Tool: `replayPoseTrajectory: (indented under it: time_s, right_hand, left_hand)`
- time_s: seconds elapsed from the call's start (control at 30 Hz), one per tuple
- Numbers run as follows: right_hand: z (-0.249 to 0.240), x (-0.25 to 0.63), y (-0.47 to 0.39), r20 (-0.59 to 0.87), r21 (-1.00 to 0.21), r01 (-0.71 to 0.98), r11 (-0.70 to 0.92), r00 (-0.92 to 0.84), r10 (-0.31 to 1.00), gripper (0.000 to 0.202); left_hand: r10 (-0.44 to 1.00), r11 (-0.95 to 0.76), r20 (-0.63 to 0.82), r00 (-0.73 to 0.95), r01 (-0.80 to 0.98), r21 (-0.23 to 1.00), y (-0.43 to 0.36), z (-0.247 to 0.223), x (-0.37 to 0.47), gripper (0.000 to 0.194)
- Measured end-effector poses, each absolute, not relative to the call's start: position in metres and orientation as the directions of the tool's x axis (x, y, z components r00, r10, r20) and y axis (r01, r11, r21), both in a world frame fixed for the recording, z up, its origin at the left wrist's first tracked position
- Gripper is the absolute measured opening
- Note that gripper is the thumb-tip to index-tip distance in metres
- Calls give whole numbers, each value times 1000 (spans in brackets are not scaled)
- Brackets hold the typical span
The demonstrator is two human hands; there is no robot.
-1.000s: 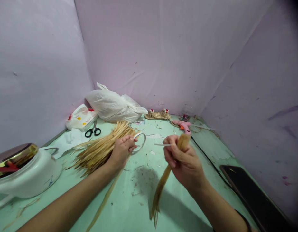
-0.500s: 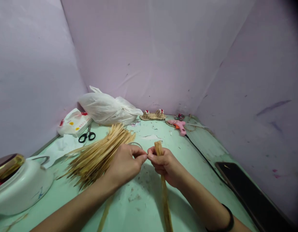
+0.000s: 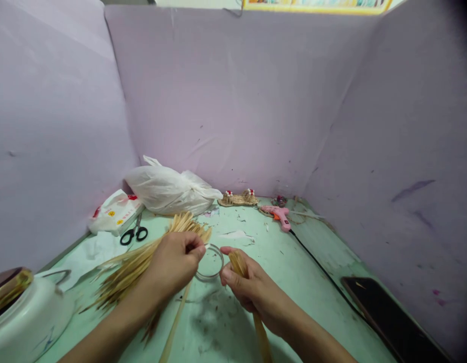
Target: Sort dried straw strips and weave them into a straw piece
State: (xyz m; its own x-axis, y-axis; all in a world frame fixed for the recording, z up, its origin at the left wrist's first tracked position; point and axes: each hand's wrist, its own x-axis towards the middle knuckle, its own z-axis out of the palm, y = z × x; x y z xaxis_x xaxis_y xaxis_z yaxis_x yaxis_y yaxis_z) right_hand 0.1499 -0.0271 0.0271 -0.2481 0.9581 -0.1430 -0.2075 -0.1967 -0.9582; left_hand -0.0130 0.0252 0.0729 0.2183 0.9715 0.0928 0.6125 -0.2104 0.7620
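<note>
From my viewing position, I read the left hand (image 3: 180, 259) as closed in a pinch: the thumb and index finger are clamped together on the upper left edge of a thin, pale ring (image 3: 209, 277). The ring is located between the two hands, above the green tabletop (image 3: 312, 272). The remaining left fingers are curled toward the palm.

I read the right hand (image 3: 248, 282) as wrapped around a straw strip (image 3: 238, 263). One blunt end of the strip projects above the grip, beside the thumb; its length runs down below the palm to the lower edge of the view. The right index fingertip sits just beside the ring; I cannot tell whether they touch.

A second, narrower strip (image 3: 175, 330) extends downward from below the left hand. A straw bundle (image 3: 123, 275) lies behind the left hand and forearm, partly hidden by them. Black-handled scissors (image 3: 134, 235) lie beyond the bundle, and a pink glue gun (image 3: 281, 217) lies beyond the right hand.
</note>
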Motion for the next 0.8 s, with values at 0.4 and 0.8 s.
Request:
replayPoseTrajectory:
  time_s: [0.4,0.8]
  right_hand:
    - [20,155,-21,-160,-914,-321,-249,-280,947,35]
    - [20,147,-23,-108,-990,-66,-128,-241,964,40]
  left_hand:
    - [943,-59,9,334,140,988,27,64,-7,22]
    - [923,51,-82,375,93,994,15,59,9,23]
